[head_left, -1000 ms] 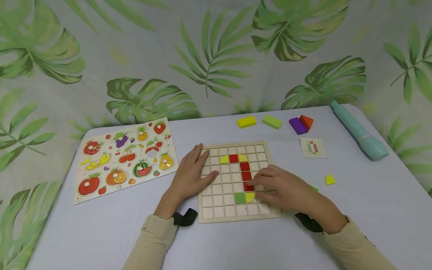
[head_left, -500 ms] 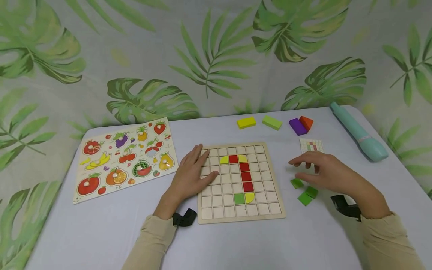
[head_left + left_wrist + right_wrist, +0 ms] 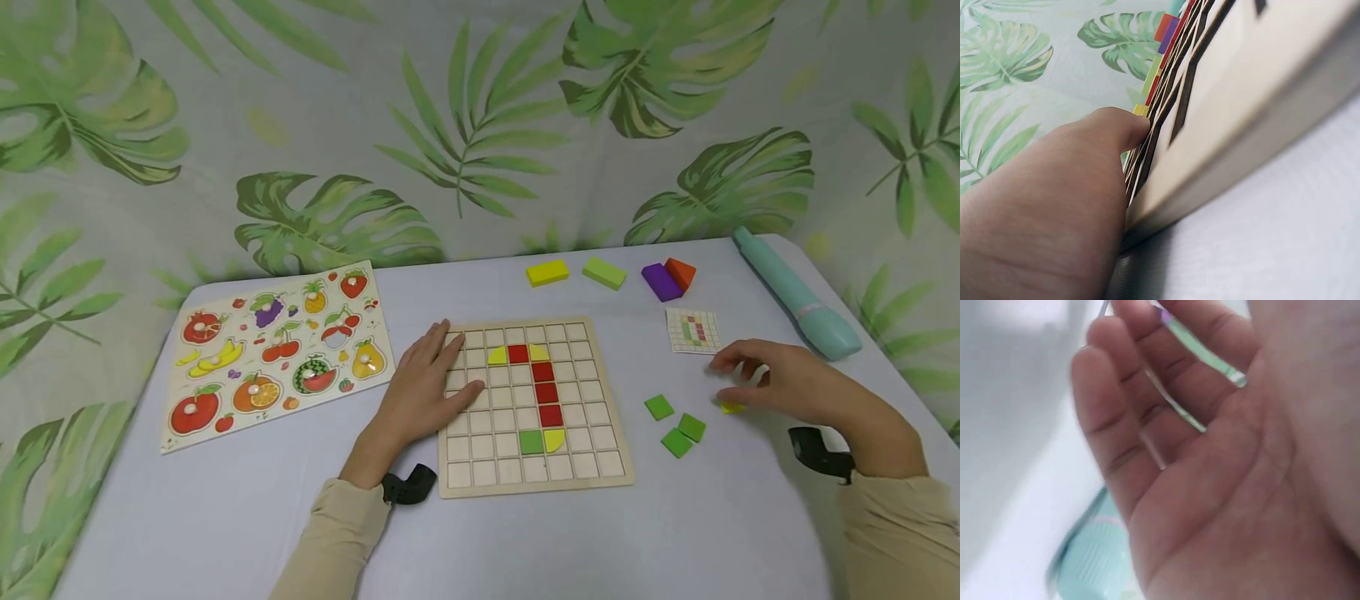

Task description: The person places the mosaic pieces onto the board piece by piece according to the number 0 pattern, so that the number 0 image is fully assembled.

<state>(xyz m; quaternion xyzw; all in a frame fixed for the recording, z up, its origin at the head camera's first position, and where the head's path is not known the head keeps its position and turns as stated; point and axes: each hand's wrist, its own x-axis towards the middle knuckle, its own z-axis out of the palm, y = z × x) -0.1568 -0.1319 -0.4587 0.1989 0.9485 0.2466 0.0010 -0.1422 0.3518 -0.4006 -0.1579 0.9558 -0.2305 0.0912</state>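
My left hand (image 3: 426, 385) rests on the left edge of a wooden grid board (image 3: 609, 468), fingers spread and thumb straight over its cells. Red square tiles (image 3: 547, 392), yellow quarter-round tiles (image 3: 498, 356) and one green square tile (image 3: 531, 442) sit in the board's cells. Off to the right, my right hand (image 3: 802, 379) hovers with thumb and fingertips apart, right above a loose yellow quarter-round tile (image 3: 731, 408) that it partly covers. Nothing shows in its palm in the right wrist view. Several loose green square tiles (image 3: 659, 407) lie between the board and this hand.
A small pattern card (image 3: 693, 331) lies behind the right hand. Yellow (image 3: 548, 272), light green (image 3: 604, 272), purple (image 3: 662, 282) and orange (image 3: 681, 273) blocks stand along the back. A teal bottle-shaped object (image 3: 798, 296) is at right, a fruit puzzle (image 3: 281, 354) at left.
My right hand has left the board, passed over the loose green tiles and moved right to the loose yellow tile. The left hand has stayed on the board.
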